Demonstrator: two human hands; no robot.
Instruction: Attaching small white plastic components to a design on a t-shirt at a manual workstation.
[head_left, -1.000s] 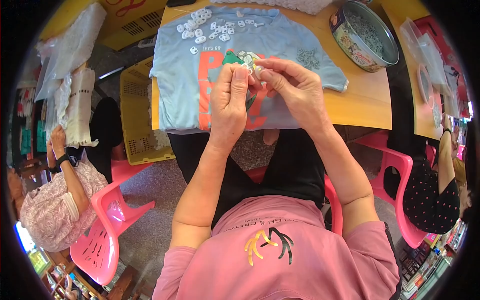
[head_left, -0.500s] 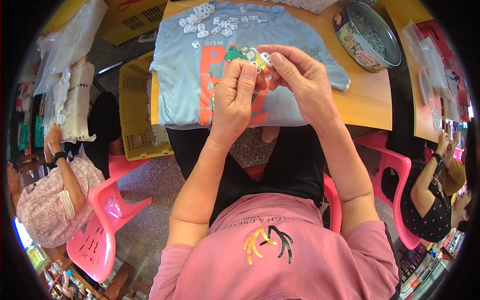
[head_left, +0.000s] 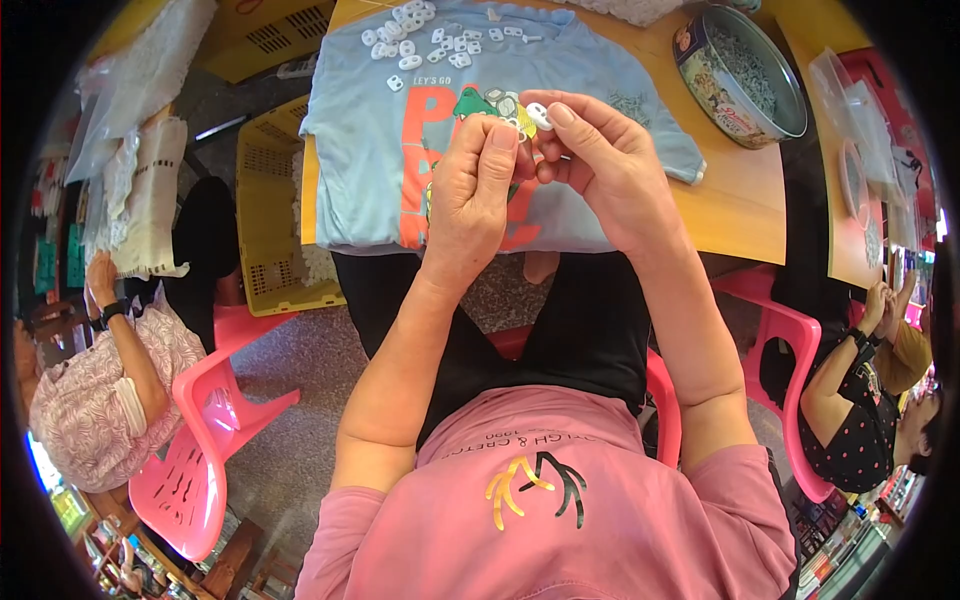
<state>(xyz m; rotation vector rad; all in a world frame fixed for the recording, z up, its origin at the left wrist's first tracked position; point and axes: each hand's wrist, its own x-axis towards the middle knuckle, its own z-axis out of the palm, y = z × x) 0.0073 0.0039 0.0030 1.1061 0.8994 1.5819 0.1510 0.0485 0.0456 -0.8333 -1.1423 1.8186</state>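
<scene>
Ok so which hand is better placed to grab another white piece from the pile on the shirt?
Probably the left hand. The pile of white pieces lies on the blue shirt up and left of both hands, nearer the left, while the right hand pinches a small white piece at its fingertips.

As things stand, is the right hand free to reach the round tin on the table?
Probably not at once: the right hand pinches a small white piece. The path to the round tin looks open.

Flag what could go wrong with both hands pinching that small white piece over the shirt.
1. The white piece sits only at the fingertips of the right hand and left hand; it may slip and drop.
2. The loose white pieces lie unboxed on the blue shirt; a nudge could scatter them.
</scene>
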